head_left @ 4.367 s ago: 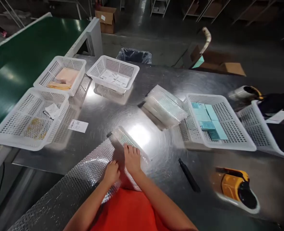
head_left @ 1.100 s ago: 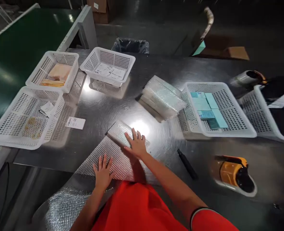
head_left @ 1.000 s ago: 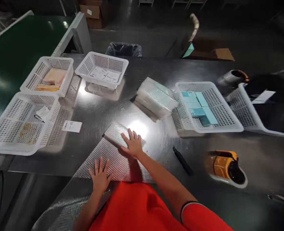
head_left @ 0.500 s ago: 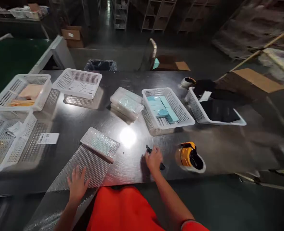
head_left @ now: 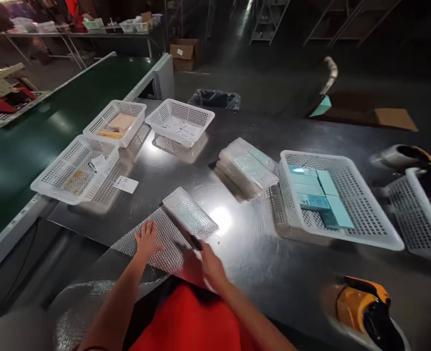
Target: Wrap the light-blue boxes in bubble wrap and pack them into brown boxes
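My left hand lies flat with fingers spread on a sheet of bubble wrap, which hangs over the table's near edge. My right hand is closed around a dark box cutter, mostly hidden in the grip and blurred. Its tip is at the sheet, along the near side of a bubble-wrapped box. Whether the blade touches the wrap I cannot make out. Through the wrapping, the box looks pale teal.
Beyond my hands stand a stack of wrapped boxes and a white basket of teal boxes. An orange tape dispenser is at the near right. A paper slip lies beside baskets at left, near a green conveyor.
My right hand has carried the box cutter left from the bare table to the bubble wrap beside the wrapped box. My left hand stays on the sheet. The head view has turned left.
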A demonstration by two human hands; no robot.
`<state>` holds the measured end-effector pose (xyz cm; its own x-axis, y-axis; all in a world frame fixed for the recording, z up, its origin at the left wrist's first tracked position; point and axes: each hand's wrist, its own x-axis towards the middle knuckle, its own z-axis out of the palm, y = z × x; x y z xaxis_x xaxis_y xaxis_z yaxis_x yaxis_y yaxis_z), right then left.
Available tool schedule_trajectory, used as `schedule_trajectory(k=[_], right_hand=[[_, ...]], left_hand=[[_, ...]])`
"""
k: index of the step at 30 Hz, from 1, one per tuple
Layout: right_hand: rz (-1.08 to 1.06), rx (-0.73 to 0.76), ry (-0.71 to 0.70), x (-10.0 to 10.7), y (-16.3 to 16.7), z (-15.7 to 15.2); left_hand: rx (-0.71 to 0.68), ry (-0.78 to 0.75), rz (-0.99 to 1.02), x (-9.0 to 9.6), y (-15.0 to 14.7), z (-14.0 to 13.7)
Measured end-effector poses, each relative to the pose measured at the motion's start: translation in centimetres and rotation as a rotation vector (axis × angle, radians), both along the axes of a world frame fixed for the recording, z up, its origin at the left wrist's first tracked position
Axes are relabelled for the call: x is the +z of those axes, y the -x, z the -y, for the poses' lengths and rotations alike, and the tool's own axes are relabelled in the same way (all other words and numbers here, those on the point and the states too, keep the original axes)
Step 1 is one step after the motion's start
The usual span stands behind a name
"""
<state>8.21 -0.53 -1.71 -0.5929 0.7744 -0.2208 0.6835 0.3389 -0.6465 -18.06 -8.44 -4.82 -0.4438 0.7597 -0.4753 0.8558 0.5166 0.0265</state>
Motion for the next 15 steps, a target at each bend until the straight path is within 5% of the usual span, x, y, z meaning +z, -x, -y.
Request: schedule_trajectory(k=[3,6,15], right_hand=[[0.255,0.135,-0.027,0.1,9.8,0.8],[0.409,0.219,-0.060,-0.9,15.4,-0.1],[0.565,0.266,-0.009,-3.1,19.9,-1.5]], left_hand=[[0.083,0.034,0.072,-0.8,0.3,0.0],[0.120,0.044,0.100,-1.0,0.4,-0.2],[0.153,0.048,0.212,-2.2,1.0,0.1]])
